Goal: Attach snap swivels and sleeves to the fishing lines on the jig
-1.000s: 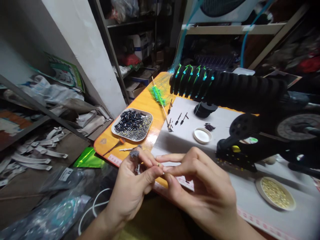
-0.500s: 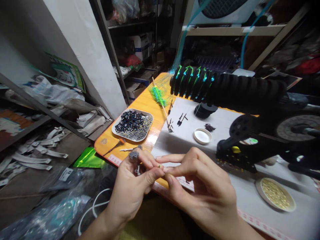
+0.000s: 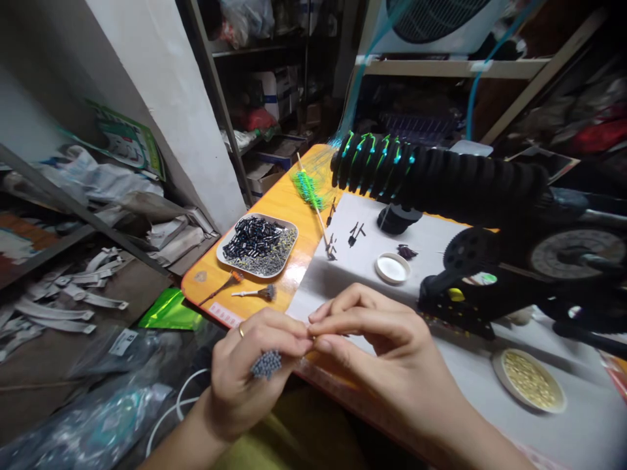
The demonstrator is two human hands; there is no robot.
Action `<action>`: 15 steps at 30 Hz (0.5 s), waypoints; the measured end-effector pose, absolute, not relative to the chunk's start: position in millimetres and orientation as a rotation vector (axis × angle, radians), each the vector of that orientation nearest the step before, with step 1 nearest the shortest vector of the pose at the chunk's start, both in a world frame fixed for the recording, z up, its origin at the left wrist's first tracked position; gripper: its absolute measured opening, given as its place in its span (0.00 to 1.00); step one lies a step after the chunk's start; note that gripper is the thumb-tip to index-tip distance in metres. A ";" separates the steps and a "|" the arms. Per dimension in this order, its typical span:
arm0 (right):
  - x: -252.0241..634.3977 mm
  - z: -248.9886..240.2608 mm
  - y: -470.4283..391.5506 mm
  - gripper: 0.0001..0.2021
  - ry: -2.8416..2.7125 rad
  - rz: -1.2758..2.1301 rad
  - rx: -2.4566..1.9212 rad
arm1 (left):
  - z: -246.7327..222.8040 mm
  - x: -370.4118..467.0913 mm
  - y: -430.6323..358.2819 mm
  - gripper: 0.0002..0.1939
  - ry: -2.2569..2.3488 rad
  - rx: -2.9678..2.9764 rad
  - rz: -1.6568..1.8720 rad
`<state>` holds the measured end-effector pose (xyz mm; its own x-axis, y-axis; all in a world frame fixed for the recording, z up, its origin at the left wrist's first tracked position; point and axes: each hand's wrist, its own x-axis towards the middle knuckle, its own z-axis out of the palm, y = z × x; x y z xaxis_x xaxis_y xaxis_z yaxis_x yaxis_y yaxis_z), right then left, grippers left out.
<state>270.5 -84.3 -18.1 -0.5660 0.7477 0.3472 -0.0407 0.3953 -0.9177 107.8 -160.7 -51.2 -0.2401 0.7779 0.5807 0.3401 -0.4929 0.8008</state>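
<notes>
My left hand (image 3: pixel 245 346) is closed around a bundle with grey bead-like tips (image 3: pixel 266 364), which stick out below the index finger. The rest of that bundle is hidden in the palm. At its fingertips, the thumb and fingers of my right hand (image 3: pixel 386 346) meet those of the left in a pinch. Something tiny and yellowish seems to sit between them, too small to name. Beyond the hands lie a similar grey-tipped bundle (image 3: pixel 255 293) on a pale stem and an orange-tipped one (image 3: pixel 223 286). A white tray (image 3: pixel 219 251) of dark tubes and grey pieces stands behind them.
A black machine with a ridged roller (image 3: pixel 441 170) wound with green and blue strands fills the right. A round white dish (image 3: pixel 392 268) and a dish of gold pieces (image 3: pixel 530 380) lie on the white sheet. A green-tufted stick (image 3: pixel 308 189) rests at the table's far edge.
My left hand has turned and lowered, so the grey tips now show below its index finger and a ring is visible. My right hand has shifted slightly left and stays pinched at the left fingertips.
</notes>
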 end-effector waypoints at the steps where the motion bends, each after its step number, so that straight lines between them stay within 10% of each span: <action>1: 270.6 -17.8 -84.8 0.04 -1.853 1.259 -0.617 | -51.7 107.3 -160.3 0.22 1.288 1.615 1.797; 9: 268.9 -17.3 -90.1 0.03 -1.869 1.247 -0.501 | -41.4 115.5 -155.1 0.03 1.009 1.143 1.802; 15: 269.0 -18.2 -89.5 0.07 -2.294 0.249 -0.321 | -49.3 115.0 -171.0 0.06 0.979 0.845 1.678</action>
